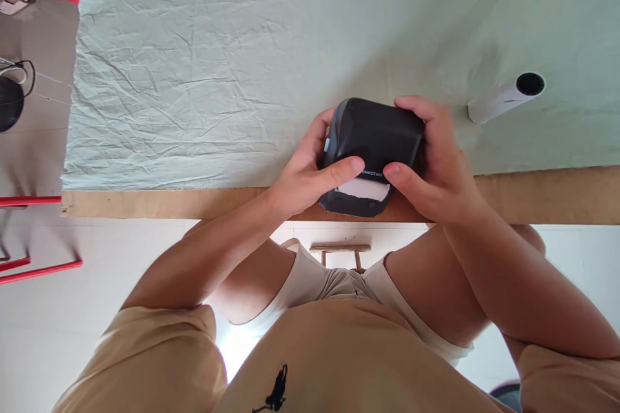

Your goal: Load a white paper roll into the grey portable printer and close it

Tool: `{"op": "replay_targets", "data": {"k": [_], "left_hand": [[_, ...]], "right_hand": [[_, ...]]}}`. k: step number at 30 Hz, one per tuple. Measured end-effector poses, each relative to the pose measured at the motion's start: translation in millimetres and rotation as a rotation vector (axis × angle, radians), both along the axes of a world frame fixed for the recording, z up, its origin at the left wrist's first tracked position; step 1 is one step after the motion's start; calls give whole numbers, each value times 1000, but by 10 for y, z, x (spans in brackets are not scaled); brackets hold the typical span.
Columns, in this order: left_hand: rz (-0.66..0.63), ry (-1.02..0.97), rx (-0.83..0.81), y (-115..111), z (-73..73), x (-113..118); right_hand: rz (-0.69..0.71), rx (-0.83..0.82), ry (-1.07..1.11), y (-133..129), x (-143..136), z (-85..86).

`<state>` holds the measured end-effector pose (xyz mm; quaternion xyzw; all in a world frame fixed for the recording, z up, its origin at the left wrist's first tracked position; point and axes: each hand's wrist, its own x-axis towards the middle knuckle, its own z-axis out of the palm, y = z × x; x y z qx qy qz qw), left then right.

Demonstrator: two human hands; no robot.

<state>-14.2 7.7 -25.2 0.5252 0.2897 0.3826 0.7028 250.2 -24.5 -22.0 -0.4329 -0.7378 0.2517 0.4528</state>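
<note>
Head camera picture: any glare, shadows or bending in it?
Head view: floor glares white beside the left sleeve; head view: soft shadow on green cloth beyond the black device; head view: sleeves look stretched, probably by a wide lens.

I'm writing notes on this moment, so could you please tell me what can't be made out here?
- Head view: the underside of the black device, facing away from the camera.
- Head view: the start of the lettering, behind the left hand's thumb.
- Head view: several right hand fingertips, behind the device.
- Head view: inside the white cylinder, too dark and small.
- Head view: the black round object, cut off by the left edge.
</note>
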Motion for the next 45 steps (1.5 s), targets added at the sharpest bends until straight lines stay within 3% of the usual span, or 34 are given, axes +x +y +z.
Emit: {"op": "replay_targets", "data": {"k": [6, 11, 17, 32, 45], "left_hand": [[-13, 31, -58, -25, 57, 4], [2, 20, -65, -20, 103, 13], [-2, 20, -46, -10, 127, 10], [9, 51, -68, -44, 177, 22], [-21, 32, -72, -36, 148, 15]], "right_hand": [[-23, -27, -72, -10, 23, 24], [66, -11, -78, 16, 120, 97], [17, -51, -129, -21, 159, 147], [92, -4, -120, 36, 204, 97], [-2, 30, -86, -40, 46, 40]]}}
